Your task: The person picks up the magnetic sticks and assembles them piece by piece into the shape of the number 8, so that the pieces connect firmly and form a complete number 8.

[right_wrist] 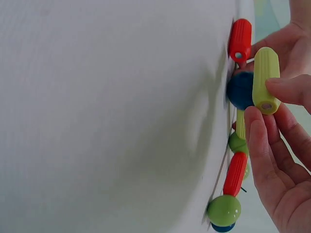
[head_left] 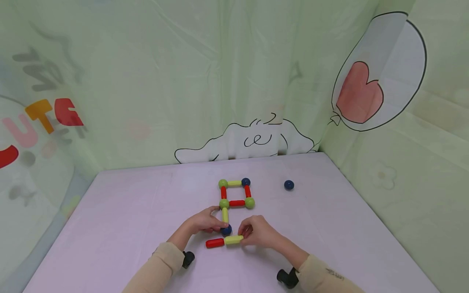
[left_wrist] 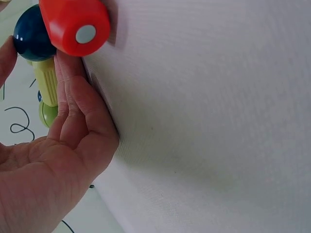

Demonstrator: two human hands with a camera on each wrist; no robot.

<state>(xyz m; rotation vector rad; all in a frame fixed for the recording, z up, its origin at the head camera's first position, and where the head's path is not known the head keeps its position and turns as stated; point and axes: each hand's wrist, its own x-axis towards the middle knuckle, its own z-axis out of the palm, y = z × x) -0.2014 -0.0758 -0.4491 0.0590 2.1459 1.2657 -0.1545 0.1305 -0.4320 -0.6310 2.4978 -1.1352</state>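
Observation:
My left hand (head_left: 205,221) pinches a dark blue ball (head_left: 226,230) between thumb and fingers. A yellow-green magnetic rod (head_left: 225,215) joins this ball to a square of rods and balls (head_left: 237,203). With thumb and fingertips my right hand (head_left: 258,232) grips another yellow-green rod (right_wrist: 266,77), just on the near side of the blue ball. A red rod (head_left: 214,243) lies to its left, nearly end to end with it; I cannot tell whether they touch. In the left wrist view, the red rod's pale round end (left_wrist: 86,34) faces the camera and partly hides the ball.
A loose dark blue ball (head_left: 289,185) stands at the back right of the pale table (head_left: 146,195). Printed curtains (head_left: 183,81) enclose the table at the back and sides.

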